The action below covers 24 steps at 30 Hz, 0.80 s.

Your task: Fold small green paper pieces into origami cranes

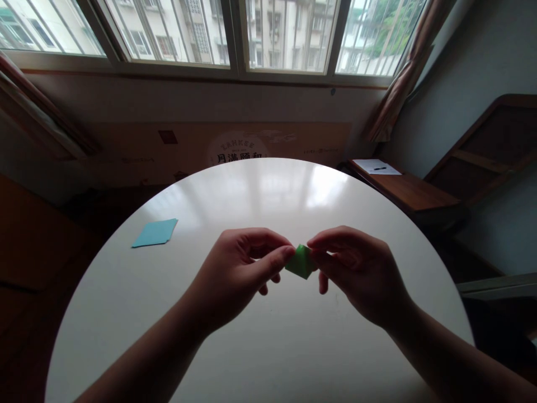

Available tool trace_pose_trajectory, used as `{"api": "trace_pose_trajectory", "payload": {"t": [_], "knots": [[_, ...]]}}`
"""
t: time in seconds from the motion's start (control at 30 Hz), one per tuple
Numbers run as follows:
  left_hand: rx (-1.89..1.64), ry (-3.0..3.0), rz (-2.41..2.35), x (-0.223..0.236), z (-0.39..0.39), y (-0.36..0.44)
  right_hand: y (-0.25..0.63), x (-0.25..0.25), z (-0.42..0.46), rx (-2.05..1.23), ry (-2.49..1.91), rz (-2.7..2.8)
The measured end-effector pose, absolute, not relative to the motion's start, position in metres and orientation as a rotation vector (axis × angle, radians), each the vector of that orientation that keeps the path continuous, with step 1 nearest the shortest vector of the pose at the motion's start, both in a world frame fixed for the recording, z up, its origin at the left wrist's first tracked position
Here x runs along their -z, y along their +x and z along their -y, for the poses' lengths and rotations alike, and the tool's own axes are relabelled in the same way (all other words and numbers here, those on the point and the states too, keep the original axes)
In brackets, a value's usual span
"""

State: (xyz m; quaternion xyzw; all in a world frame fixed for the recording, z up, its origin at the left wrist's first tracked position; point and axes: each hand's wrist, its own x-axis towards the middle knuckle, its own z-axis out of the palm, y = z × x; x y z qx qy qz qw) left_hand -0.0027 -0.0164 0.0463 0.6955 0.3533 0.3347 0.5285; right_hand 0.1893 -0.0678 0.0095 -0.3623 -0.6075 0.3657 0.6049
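A small piece of folded green paper point(300, 263) is held up between my two hands over the round white table point(268, 347). My left hand point(243, 268) pinches its left side between thumb and fingers. On the other side, my right hand point(356, 266) grips the right edge with thumb and index finger, its other fingers curled below. The paper shows creased facets and pointed corners; my fingertips hide its side edges. To the left on the table lies a stack of light blue square paper sheets point(155, 232).
A wooden side table point(415, 187) at the right bears a white sheet point(373, 167) with a pen on it. Behind the round table stands a large cardboard panel point(293, 140) with printed characters, below a barred window point(289, 39). Curtains point(398, 95) hang at both sides.
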Motion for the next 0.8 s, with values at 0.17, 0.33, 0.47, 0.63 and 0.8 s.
{"api": "trace_pose_trajectory", "payload": {"t": [0.17,0.33,0.47,0.63,0.8], "knots": [[-0.8,1.646,-0.838,-0.0473,0.0167,-0.0025,0.1886,-0.0117,0.0686,-0.843,-0.835,1.439],[-0.769,1.613,-0.822,-0.0485,0.0169,-0.0014,0.1882,-0.0129,0.0694,-0.822,-0.846,1.462],[-0.772,1.613,-0.816,-0.048,0.0173,-0.0021,0.1882,-0.0136,0.0695,-0.793,-0.851,1.466],[-0.787,1.645,-0.809,-0.0486,0.0176,-0.0018,0.1885,-0.0163,0.071,-0.707,-0.874,1.496],[-0.818,1.684,-0.805,-0.0497,0.021,-0.0001,0.1899,-0.0165,0.0728,-0.605,-0.899,1.541]]}}
